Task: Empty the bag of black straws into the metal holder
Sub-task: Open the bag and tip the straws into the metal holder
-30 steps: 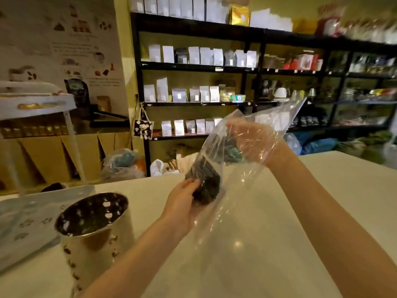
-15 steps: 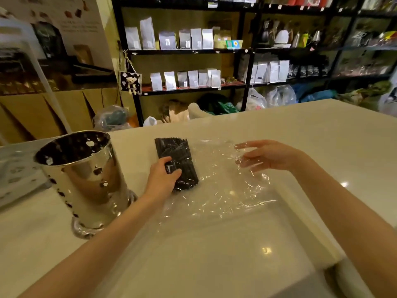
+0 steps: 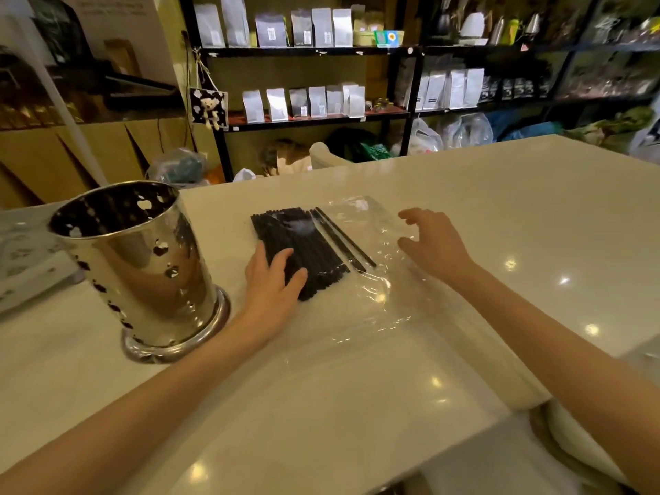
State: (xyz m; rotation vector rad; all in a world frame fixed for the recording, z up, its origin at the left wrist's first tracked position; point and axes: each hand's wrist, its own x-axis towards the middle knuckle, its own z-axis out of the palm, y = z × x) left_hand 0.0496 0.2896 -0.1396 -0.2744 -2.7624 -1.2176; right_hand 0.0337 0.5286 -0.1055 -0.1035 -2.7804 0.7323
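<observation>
Black straws [image 3: 303, 248] lie flat on a pale counter [image 3: 500, 216] inside a clear plastic bag [image 3: 368, 266]. They sit in a loose bundle, with two or three strays just to its right. Their long axis runs away from the person and slightly leftward. The near ends point toward the person's left hand [image 3: 273, 280], which rests palm down on that end of the bundle through the plastic. Its fingers are spread and flattened, pressing rather than gripping.

The right hand [image 3: 434, 244] hovers at the bag's right edge, open with fingers loosely curled. It holds nothing, and whether it touches the film is unclear.

The metal holder [image 3: 139, 266], a shiny perforated cylinder, stands upright just left of the left hand, apart from it. Its dark interior appears to hold no straws. The left hand is clearly the nearer to both straws and holder, so the transfer would likely go leftward. Every straw remains bagged.
</observation>
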